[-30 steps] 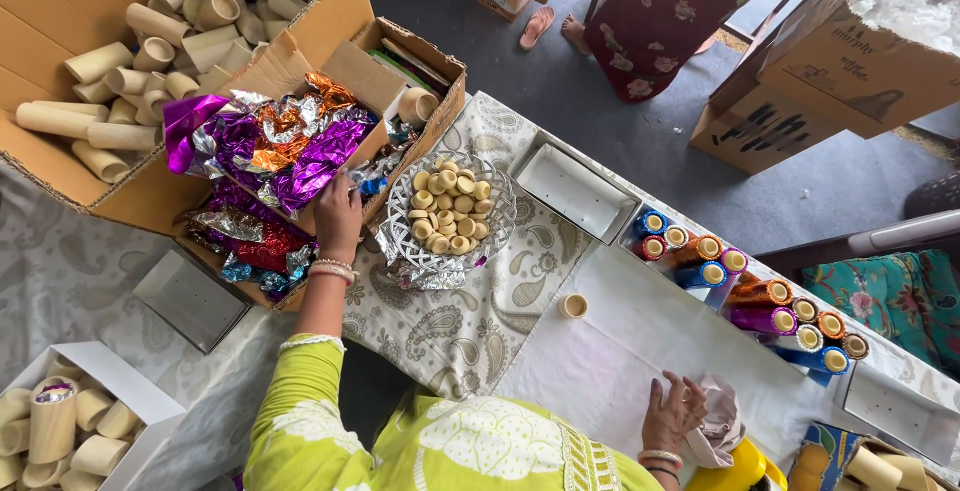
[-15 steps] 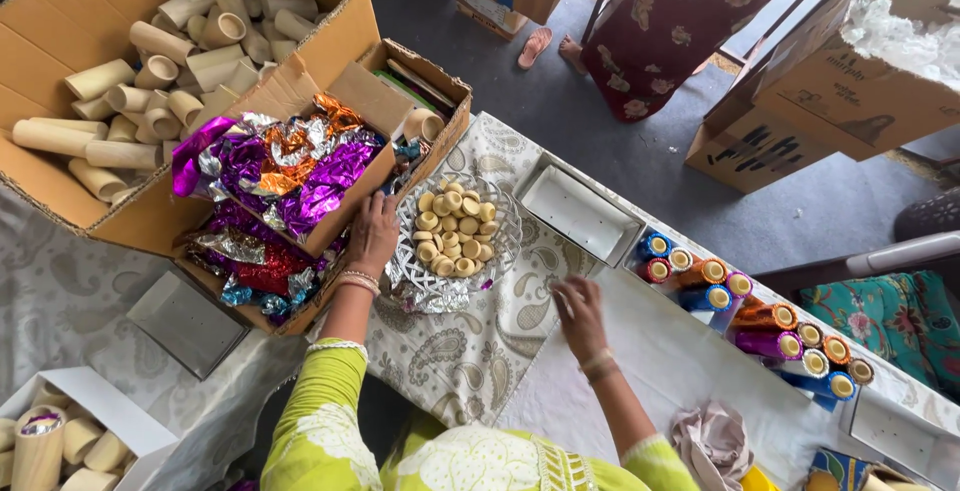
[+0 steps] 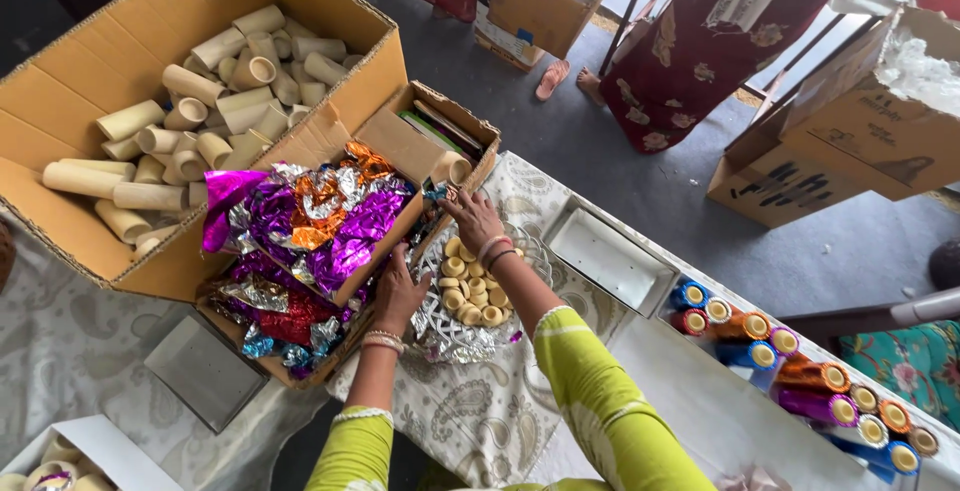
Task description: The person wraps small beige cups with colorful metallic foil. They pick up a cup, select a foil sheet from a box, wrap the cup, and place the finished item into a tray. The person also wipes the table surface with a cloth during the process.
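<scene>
Head view: left hand (image 3: 398, 294) flat against foil box (image 3: 300, 251), gripping nothing; right hand (image 3: 473, 219) reaches there, grip unclear, over tray (image 3: 450, 336).

My left hand (image 3: 398, 291) sits left of the tray of discs (image 3: 470, 296), my right hand (image 3: 472, 219) behind it; box of foil wrappers (image 3: 320, 241) further left, wrapped tubes (image 3: 800, 371) right.

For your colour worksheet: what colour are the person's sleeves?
Bright lime green sleeves, clearest in the head view.
</scene>
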